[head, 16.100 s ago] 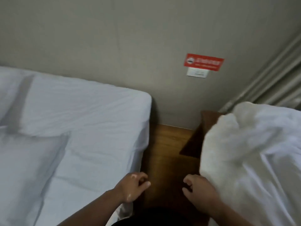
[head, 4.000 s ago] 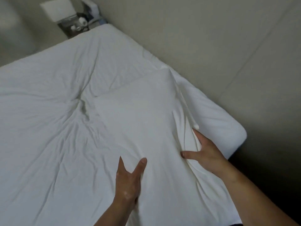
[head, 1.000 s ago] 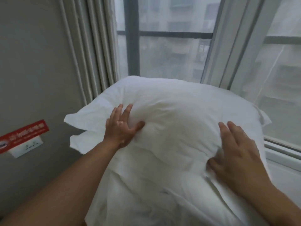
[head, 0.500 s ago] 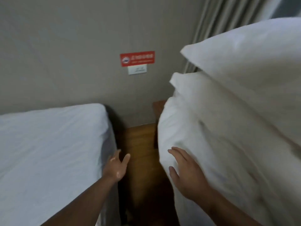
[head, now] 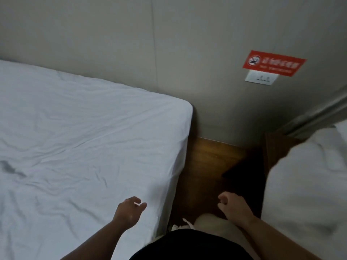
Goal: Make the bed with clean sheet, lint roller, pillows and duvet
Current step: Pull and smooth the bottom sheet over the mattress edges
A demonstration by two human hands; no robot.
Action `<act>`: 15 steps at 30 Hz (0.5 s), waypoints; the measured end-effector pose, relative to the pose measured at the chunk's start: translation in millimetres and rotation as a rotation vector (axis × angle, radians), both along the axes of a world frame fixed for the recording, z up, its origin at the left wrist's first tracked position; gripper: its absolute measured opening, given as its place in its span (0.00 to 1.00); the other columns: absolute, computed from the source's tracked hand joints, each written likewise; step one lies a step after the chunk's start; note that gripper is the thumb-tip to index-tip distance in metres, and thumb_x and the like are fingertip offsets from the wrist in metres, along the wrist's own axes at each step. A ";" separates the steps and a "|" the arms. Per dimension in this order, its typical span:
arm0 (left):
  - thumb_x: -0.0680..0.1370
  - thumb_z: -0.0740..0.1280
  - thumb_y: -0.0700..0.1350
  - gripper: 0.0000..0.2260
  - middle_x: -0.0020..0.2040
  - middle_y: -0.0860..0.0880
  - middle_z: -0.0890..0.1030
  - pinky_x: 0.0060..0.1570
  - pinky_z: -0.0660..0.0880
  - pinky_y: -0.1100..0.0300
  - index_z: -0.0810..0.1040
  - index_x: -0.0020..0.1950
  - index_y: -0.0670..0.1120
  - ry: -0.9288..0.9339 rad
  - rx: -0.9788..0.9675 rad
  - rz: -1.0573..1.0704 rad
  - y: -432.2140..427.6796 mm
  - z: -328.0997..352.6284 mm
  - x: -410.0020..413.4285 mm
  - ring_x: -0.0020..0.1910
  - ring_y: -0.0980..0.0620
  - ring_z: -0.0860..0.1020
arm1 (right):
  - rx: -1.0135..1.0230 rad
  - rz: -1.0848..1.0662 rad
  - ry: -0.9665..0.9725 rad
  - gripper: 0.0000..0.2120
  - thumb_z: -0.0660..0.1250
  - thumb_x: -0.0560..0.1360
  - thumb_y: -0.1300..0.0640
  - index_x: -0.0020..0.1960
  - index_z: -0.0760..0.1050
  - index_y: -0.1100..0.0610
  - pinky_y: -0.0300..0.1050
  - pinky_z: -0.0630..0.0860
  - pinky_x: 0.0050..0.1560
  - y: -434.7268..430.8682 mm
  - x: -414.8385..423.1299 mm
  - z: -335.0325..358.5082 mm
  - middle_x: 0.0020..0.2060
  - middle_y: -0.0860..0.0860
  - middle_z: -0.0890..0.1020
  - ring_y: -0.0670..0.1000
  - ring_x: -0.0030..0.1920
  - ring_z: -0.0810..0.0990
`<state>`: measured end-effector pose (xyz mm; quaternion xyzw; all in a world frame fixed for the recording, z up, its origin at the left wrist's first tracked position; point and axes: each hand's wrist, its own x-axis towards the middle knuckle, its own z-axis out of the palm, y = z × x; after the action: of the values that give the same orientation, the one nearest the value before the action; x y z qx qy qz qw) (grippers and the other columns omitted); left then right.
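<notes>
Bedding (head: 308, 184) is heaped just right of the right hand (head: 234, 209), apart from it. Nothing is held in either grip; both are loosely curled, the left hand (head: 129, 212) over the edge of the sheet (head: 75, 147).

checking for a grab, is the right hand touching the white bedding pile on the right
Apart. The head view shows dark floor between the right hand and the white bedding pile.

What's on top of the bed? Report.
Only a wrinkled white sheet shows, the left hand above its edge. The mattress beneath is covered; farther left is out of frame.
</notes>
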<state>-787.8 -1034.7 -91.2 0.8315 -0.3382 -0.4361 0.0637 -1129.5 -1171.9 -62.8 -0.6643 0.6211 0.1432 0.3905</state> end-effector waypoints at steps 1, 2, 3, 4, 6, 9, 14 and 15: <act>0.78 0.67 0.58 0.08 0.49 0.54 0.82 0.51 0.69 0.62 0.75 0.52 0.56 -0.003 0.015 0.015 0.8 -4.4 6.9 0.56 0.52 0.79 | 0.002 0.005 0.011 0.16 0.68 0.79 0.52 0.67 0.75 0.51 0.38 0.75 0.57 -9.5 6.6 -1.8 0.53 0.43 0.79 0.43 0.54 0.78; 0.78 0.67 0.58 0.08 0.50 0.53 0.82 0.51 0.69 0.62 0.75 0.51 0.56 -0.002 0.026 0.027 -1.1 -7.4 11.8 0.56 0.52 0.79 | -0.004 0.007 0.019 0.16 0.68 0.79 0.52 0.67 0.75 0.51 0.37 0.74 0.55 -20.0 13.5 -3.3 0.52 0.42 0.78 0.42 0.53 0.77; 0.78 0.67 0.58 0.08 0.50 0.53 0.82 0.51 0.69 0.62 0.75 0.51 0.56 0.002 0.031 0.033 -6.3 -9.0 15.4 0.56 0.52 0.79 | -0.014 0.009 0.022 0.17 0.68 0.79 0.51 0.66 0.76 0.51 0.36 0.74 0.54 -32.3 20.9 -4.8 0.51 0.42 0.78 0.42 0.52 0.77; 0.78 0.67 0.58 0.07 0.50 0.53 0.82 0.52 0.69 0.62 0.75 0.51 0.56 0.010 0.037 0.039 -14.2 -10.3 19.0 0.55 0.52 0.79 | -0.020 0.011 0.021 0.17 0.68 0.79 0.51 0.66 0.76 0.51 0.36 0.73 0.53 -46.2 28.7 -6.7 0.51 0.42 0.78 0.42 0.51 0.76; 0.78 0.67 0.57 0.07 0.48 0.54 0.82 0.52 0.70 0.61 0.75 0.51 0.57 0.029 0.047 0.049 -37.3 -10.5 26.5 0.55 0.52 0.79 | -0.017 0.016 0.004 0.17 0.68 0.79 0.52 0.67 0.76 0.51 0.36 0.72 0.53 -76.7 45.4 -11.6 0.54 0.45 0.80 0.42 0.51 0.76; 0.78 0.67 0.56 0.08 0.46 0.55 0.80 0.51 0.70 0.61 0.77 0.54 0.55 0.030 0.030 0.082 -84.3 -5.1 43.8 0.54 0.51 0.79 | -0.025 0.018 -0.036 0.18 0.68 0.79 0.53 0.68 0.75 0.52 0.39 0.74 0.56 -124.8 74.4 -20.3 0.60 0.47 0.80 0.45 0.57 0.78; 0.78 0.68 0.56 0.13 0.51 0.50 0.84 0.54 0.72 0.60 0.79 0.60 0.51 -0.075 0.011 0.102 -183.5 2.8 88.2 0.55 0.49 0.81 | 0.005 0.060 -0.080 0.21 0.69 0.78 0.54 0.70 0.73 0.53 0.43 0.74 0.62 -216.9 123.1 -46.5 0.66 0.50 0.78 0.50 0.66 0.76; 0.79 0.68 0.55 0.14 0.52 0.51 0.84 0.54 0.72 0.61 0.79 0.61 0.51 -0.093 0.012 0.106 -203.6 4.9 96.8 0.54 0.49 0.81 | 0.009 0.065 -0.082 0.21 0.69 0.78 0.54 0.70 0.72 0.53 0.44 0.74 0.63 -236.1 132.4 -51.3 0.66 0.50 0.78 0.50 0.66 0.76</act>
<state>-691.0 -1238.2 -86.2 0.8678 -0.2938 -0.3952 0.0660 -997.1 -1408.1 -114.1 -0.6875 0.5821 0.1312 0.4138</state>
